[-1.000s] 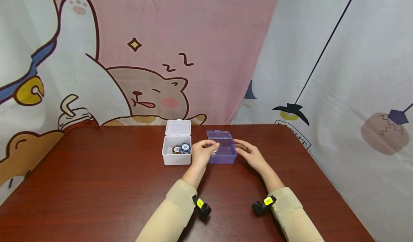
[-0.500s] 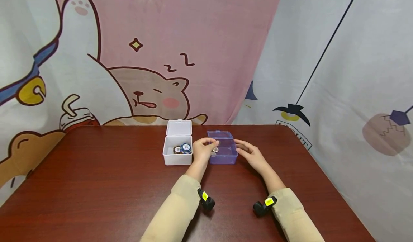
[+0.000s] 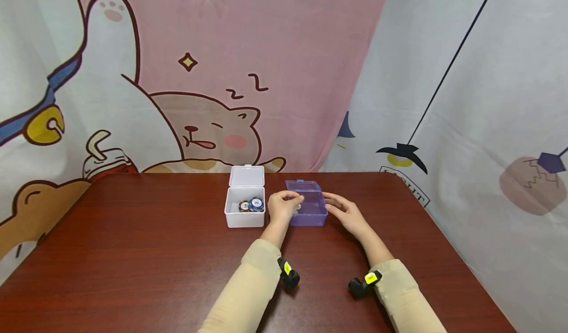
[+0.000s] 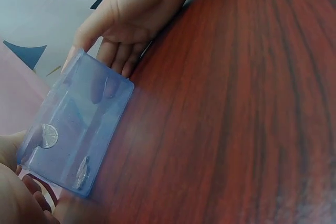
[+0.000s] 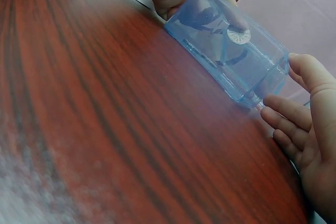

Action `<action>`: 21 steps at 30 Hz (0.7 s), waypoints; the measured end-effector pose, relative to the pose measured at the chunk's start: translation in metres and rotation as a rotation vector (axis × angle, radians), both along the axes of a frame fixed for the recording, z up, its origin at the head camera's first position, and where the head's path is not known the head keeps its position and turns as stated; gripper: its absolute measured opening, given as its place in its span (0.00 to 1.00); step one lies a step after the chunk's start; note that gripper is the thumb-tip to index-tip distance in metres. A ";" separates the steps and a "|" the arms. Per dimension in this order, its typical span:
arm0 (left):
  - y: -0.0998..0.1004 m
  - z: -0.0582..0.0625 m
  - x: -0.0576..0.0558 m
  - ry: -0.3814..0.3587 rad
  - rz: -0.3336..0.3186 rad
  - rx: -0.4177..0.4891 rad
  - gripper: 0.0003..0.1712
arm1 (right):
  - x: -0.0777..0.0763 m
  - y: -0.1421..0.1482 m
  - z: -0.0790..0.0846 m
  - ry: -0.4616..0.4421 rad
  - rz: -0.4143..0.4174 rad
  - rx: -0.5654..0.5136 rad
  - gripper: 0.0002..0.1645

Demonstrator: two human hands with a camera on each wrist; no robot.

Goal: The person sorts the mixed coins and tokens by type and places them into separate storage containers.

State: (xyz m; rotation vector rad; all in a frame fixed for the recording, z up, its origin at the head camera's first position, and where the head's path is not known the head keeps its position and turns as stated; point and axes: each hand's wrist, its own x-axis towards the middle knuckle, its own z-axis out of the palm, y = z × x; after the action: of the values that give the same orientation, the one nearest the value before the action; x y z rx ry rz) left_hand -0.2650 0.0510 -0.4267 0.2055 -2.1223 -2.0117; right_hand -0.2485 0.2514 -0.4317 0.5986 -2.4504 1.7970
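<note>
My left hand (image 3: 280, 208) reaches over the left rim of a translucent blue-purple plastic box (image 3: 312, 219). Its thumb and fingers pinch a silver coin (image 4: 50, 136), which shows through the box wall in both wrist views. Another coin (image 4: 83, 173) shows lower in the box in the left wrist view. At the box's right side, my right hand (image 3: 348, 215) rests with thumb and fingers extended, fingertips at the wall and rim. The box's hinged lid (image 3: 302, 185) stands tipped back.
To the left stands a white plastic box (image 3: 245, 220), lid raised, holding a blue poker chip (image 3: 256, 204) and a dark one (image 3: 243, 206). Both boxes are on a reddish-brown wooden table (image 3: 155, 254). A cartoon-printed curtain (image 3: 301, 76) hangs behind its far edge.
My left hand and forearm have shifted slightly right, and the coin sits a little lower within the box outline. The right hand keeps its place at the box side.
</note>
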 end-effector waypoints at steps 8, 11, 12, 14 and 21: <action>-0.001 -0.002 0.000 0.053 0.026 -0.078 0.07 | 0.000 0.000 0.000 -0.006 0.006 -0.010 0.26; -0.002 -0.002 0.000 0.067 0.024 -0.100 0.08 | 0.000 -0.001 0.001 -0.006 0.004 -0.009 0.26; -0.002 -0.003 -0.001 0.070 0.021 -0.105 0.09 | 0.000 -0.001 0.001 -0.005 0.004 -0.008 0.26; -0.003 -0.003 -0.001 0.067 0.008 -0.104 0.09 | -0.001 -0.001 0.000 -0.005 0.003 -0.004 0.26; -0.006 -0.002 0.001 0.081 -0.017 -0.193 0.12 | -0.014 0.008 -0.021 0.018 -0.002 -0.008 0.25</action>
State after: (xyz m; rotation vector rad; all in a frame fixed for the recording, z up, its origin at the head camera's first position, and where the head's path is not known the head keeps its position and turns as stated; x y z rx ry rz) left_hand -0.2640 0.0450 -0.4287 0.0737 -2.2554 -1.7768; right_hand -0.2622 0.2593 -0.4523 0.6084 -2.4305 1.7913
